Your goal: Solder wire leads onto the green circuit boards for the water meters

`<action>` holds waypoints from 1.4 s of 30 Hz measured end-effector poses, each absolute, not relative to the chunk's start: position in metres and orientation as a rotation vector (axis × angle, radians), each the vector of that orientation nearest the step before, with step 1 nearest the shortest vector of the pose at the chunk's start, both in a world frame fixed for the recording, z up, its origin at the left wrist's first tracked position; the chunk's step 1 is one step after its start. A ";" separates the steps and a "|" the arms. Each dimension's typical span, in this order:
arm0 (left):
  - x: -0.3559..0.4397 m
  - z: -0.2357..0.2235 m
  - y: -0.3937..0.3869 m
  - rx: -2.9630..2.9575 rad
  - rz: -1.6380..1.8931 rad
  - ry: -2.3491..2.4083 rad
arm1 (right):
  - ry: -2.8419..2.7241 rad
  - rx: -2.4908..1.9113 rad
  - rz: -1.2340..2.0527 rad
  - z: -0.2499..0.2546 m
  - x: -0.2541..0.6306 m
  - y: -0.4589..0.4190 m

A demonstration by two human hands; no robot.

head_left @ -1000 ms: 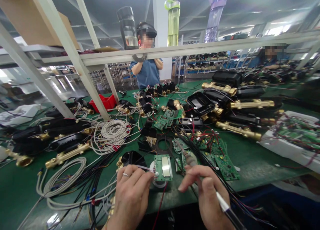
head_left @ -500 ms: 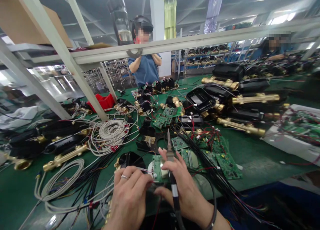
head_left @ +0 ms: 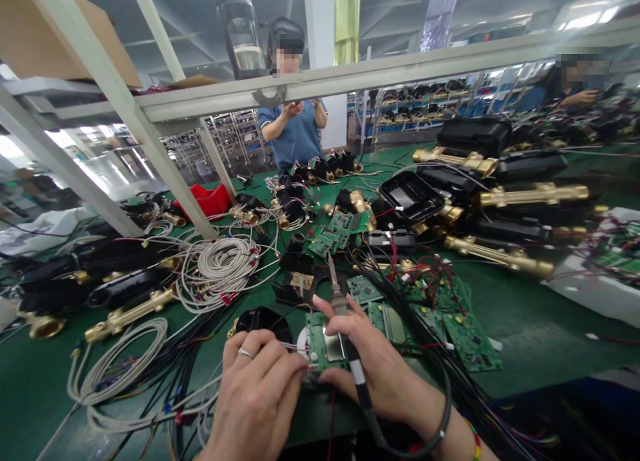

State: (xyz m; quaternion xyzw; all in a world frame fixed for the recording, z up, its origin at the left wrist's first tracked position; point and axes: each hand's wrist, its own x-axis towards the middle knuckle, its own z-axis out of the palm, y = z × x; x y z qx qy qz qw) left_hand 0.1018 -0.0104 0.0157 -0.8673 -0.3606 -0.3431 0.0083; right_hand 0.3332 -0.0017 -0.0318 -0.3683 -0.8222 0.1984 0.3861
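Observation:
A green circuit board (head_left: 314,324) with a small display lies in front of me, on a round white piece (head_left: 302,341). My left hand (head_left: 257,387) is closed at the board's left edge, its fingertips pinching thin wires (head_left: 290,345) that run to the board. Across the palm and fingers of my right hand (head_left: 375,364) rests a soldering iron (head_left: 338,302), its tip pointing up and away from the board. The right thumb and fingers also reach around the board's right side. A black housing (head_left: 263,321) sits just beyond my left hand.
Coiled grey cables (head_left: 225,267) and brass fittings (head_left: 130,314) lie left. More circuit boards (head_left: 465,334), black wires and brass-and-black assemblies (head_left: 500,254) crowd the right. A white foam tray (head_left: 575,281) stands far right. A shelf frame (head_left: 350,84) crosses ahead; a person stands behind it.
My right hand moved left to the board, and the soldering iron swung to point away from it. My left hand stayed at the board's left edge. The person opposite lowered their hands.

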 end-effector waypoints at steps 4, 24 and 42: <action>0.092 0.010 -0.007 -2.780 -1.003 -1.114 | -2.107 -0.953 0.511 -0.030 0.333 -0.002; 0.093 0.001 -0.009 -2.690 -0.854 -0.987 | -2.100 -0.975 0.445 -0.027 0.335 -0.003; 0.089 0.016 0.005 -2.781 -0.972 -1.031 | -1.011 -0.872 0.592 -0.011 0.347 -0.050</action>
